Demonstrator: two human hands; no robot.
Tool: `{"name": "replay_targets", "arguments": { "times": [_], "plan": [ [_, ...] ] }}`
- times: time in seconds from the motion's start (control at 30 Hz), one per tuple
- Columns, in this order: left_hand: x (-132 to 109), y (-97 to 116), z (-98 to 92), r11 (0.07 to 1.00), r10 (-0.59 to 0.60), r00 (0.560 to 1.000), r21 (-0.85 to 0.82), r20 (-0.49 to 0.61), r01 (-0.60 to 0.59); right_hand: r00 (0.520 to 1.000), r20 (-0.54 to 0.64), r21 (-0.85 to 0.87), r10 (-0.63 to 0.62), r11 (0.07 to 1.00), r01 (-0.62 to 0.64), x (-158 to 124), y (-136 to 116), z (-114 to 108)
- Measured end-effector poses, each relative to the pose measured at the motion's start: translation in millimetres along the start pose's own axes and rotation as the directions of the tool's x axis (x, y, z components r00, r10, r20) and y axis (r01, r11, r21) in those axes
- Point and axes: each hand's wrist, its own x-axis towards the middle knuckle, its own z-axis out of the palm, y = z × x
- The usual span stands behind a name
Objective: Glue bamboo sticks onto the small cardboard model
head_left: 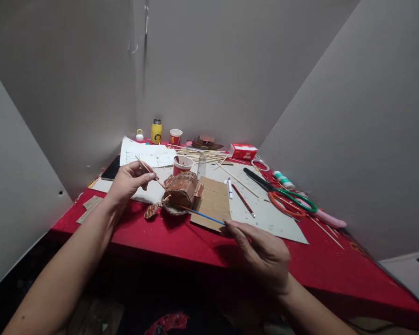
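A small brown craft model (pixel 184 187) with a rounded top and a streaky painted surface sits near the table's front. My left hand (pixel 127 184) pinches a thin wooden stick (pixel 163 187), whose lower end reaches the model's front. From the other side, my right hand (pixel 261 251) grips a slim blue-handled paintbrush (pixel 209 217). Its far end meets the model's lower front opening; whether the tip touches is too small to tell. A brown leaf-shaped piece (pixel 151 211) lies at the model's left. Just behind stands a paper cup (pixel 183 164) with brown stains inside.
Cardboard (pixel 212 200), a white marker (pixel 230 190) and a pencil (pixel 243 201) lie right of the model. Large scissors (pixel 286 197) are farther right. Behind are bamboo sticks (pixel 199 157), a model boat (pixel 206 143), a yellow bottle (pixel 156 132) and a red box (pixel 242 151). Grey walls enclose the table.
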Motion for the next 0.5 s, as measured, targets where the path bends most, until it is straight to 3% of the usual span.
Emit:
{"name": "replay_targets", "arguments": {
  "times": [0.2, 0.4, 0.5],
  "plan": [
    [2.8, -8.7, -2.0, 0.995, -0.015, 1.000, 0.097, -0.003, 0.015, 0.999, -0.029, -0.021, 0.014, 1.000, -0.015, -4.2, 5.3, -3.0],
    [2.2, -7.9, -2.7, 0.996, -0.028, 0.999, 0.086, -0.024, 0.030, 1.000, 0.005, -0.010, 0.011, 1.000, -0.011, -3.6, 5.5, -2.0],
    [2.6, -6.9, -4.4, 0.999, 0.005, 0.996, 0.052, -0.085, -0.001, 1.000, -0.011, 0.008, 0.017, 1.000, -0.017, -0.1, 2.6, -2.0]
  ]
}}
